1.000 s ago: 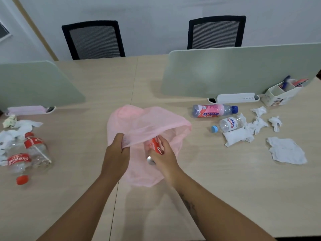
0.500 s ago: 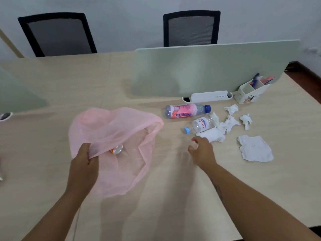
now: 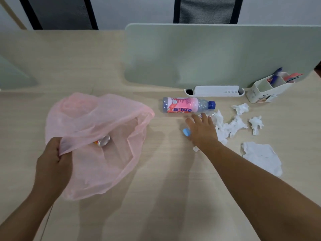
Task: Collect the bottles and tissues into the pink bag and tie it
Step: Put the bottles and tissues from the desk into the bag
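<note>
head view: right grip had left pink bag after dropping can inside, swung right, lay over small bottle with light-blue cap, beside pink-label bottle and crumpled tissues. meant one item bagged, next pickup begun; both bottles and tissues still on counter. right grip: fingers spread, fairly straight, touching small bottle, not yet wrapped round it. left grip: clenched on bag's rim, holding mouth open.

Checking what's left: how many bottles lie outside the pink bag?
2: the B'lue bottle lying before the divider, and a small clear bottle mostly under the right hand. Tissues could hide more.
</note>
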Motion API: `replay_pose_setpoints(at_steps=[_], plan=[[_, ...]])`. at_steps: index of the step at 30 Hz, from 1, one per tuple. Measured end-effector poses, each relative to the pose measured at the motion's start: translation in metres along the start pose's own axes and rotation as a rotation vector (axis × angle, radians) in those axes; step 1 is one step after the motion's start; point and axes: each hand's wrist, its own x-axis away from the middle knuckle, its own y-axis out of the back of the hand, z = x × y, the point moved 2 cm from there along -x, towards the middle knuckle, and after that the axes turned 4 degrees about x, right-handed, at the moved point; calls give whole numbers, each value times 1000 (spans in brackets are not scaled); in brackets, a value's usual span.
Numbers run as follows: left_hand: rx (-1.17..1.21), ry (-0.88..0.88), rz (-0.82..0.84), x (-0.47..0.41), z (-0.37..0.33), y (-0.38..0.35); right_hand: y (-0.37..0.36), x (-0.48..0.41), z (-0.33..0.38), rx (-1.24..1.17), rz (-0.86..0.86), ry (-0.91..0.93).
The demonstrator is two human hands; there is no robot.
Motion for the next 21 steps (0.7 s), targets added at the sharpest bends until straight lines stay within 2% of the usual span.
replay_pose_setpoints(at_steps=[4, 8, 12, 15, 17, 21], plan=[[38, -26, -25, 0, -13, 7, 15, 4, 10, -7, -131, 123], [91, -41, -34, -6, -21, 10, 51, 25, 60, -252, -256, 285], [89, -27, -18, -12, -24, 14, 79, 55, 132, -452, -311, 445], [92, -23, -19, -15, -24, 18, 91, 59, 180, -572, -296, 547], [80, -15, -20, -15, -24, 20, 96, 52, 205, -631, -265, 551], [29, 3, 7, -11, -25, 22, 71, 52, 232, -630, -150, 610]])
